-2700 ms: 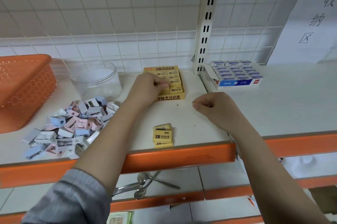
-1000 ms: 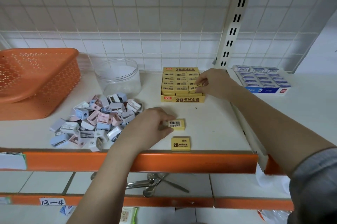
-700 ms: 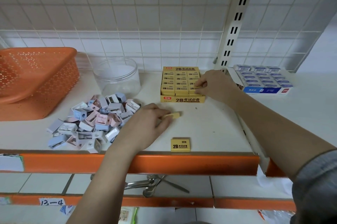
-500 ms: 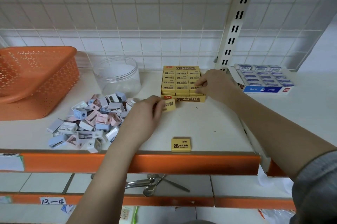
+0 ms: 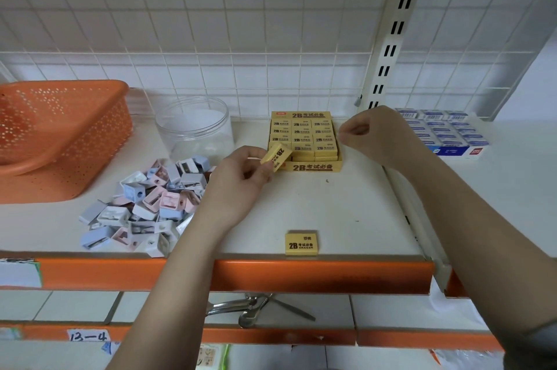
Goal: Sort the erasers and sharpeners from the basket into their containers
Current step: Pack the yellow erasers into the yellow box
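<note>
The left hand (image 5: 238, 185) pinches a yellow eraser (image 5: 276, 156), tilted, at the near-left corner of the yellow eraser box (image 5: 313, 166). The right hand (image 5: 376, 134) hovers loosely curled and empty beside the box's right edge. Another eraser (image 5: 301, 243) lies at the shelf's (image 5: 346, 206) near edge, with bare shelf between it and the box.

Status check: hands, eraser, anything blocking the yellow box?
Left hand pinching yellow eraser at yellow box front corner. Right hand empty, beside box. One eraser near shelf edge. Path clear.

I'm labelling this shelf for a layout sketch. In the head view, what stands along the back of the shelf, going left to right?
Orange basket → clear plastic jar → yellow box of 2B erasers → blue-and-white box of erasers.
</note>
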